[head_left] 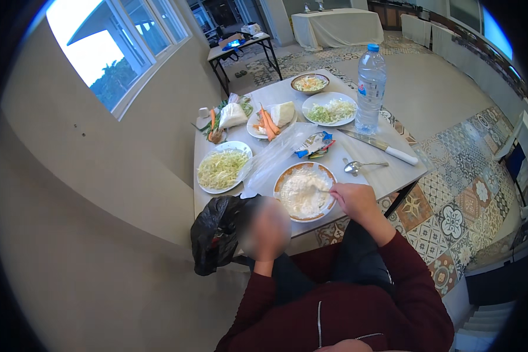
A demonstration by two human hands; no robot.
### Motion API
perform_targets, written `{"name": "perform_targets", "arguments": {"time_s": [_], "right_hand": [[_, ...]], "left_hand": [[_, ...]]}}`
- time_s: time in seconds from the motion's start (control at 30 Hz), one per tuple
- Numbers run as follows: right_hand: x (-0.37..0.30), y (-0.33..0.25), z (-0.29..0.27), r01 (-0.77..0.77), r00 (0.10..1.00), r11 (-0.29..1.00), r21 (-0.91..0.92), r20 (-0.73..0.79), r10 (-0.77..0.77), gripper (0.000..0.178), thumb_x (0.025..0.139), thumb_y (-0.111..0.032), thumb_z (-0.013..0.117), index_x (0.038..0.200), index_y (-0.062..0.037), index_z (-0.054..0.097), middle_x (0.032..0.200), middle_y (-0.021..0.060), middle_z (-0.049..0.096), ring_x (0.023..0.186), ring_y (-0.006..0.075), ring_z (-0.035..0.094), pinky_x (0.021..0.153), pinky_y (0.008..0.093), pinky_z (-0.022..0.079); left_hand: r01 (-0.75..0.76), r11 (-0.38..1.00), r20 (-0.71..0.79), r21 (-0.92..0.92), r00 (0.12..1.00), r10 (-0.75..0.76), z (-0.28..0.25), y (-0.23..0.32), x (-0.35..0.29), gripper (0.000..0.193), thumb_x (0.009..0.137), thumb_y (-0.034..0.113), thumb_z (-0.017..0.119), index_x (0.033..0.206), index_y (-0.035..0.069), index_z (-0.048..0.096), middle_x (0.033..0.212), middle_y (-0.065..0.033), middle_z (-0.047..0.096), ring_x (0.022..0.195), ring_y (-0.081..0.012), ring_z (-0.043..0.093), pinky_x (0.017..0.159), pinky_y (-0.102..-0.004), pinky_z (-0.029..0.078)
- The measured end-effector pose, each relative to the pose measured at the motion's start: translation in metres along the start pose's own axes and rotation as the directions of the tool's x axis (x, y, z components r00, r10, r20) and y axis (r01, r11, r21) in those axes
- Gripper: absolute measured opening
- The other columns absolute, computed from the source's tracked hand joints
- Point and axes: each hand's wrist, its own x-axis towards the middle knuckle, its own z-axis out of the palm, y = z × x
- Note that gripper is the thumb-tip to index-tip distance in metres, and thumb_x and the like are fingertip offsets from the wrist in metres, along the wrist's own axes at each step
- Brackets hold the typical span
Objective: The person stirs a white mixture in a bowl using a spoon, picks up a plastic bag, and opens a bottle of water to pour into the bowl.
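Near the table's front edge stands a white bowl with a brown-patterned rim, holding a pale, lumpy flour mixture. My right hand is closed on the handle of a spoon at the bowl's right side; the spoon's head is sunk in the mixture and hidden. My left hand is at the bowl's lower left, blurred, so its fingers cannot be made out. Beside it, a black plastic bag hangs at the table's left front corner. Another spoon lies right of the bowl.
Plates of shredded cabbage, a plate with carrots, a small bowl, clear plastic and blue packets crowd the table. A knife lies near a tall water bottle. A wall runs along the left.
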Motion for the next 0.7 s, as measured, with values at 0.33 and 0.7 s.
{"name": "perform_targets", "arguments": {"time_s": [0.33, 0.7], "right_hand": [[0.035, 0.013, -0.006, 0.125, 0.984, 0.989, -0.074, -0.12, -0.133, 0.006, 0.085, -0.022, 0.065, 0.086, -0.0161, 0.067, 0.072, 0.0044, 0.067, 0.064, 0.0251, 0.065, 0.052, 0.038, 0.048], [0.042, 0.007, -0.007, 0.173, 0.962, 0.974, 0.145, 0.186, -0.199, 0.01, 0.083, -0.024, 0.067, 0.081, -0.0152, 0.069, 0.077, 0.0041, 0.065, 0.074, 0.0271, 0.065, 0.063, 0.0407, 0.049]], "left_hand": [[-0.002, 1.0, -0.003, -0.01, 1.0, 0.002, -0.002, -0.003, 0.0, 0.055, 0.09, 0.033, 0.062, 0.138, 0.01, 0.05, 0.103, -0.0064, 0.064, 0.1, -0.0263, 0.058, 0.089, -0.0405, 0.043], [-0.011, 1.0, -0.016, -0.02, 1.0, 0.011, -0.002, -0.002, 0.0, 0.055, 0.09, 0.033, 0.062, 0.138, 0.009, 0.05, 0.103, -0.0065, 0.064, 0.1, -0.0265, 0.058, 0.089, -0.0406, 0.043]]}}
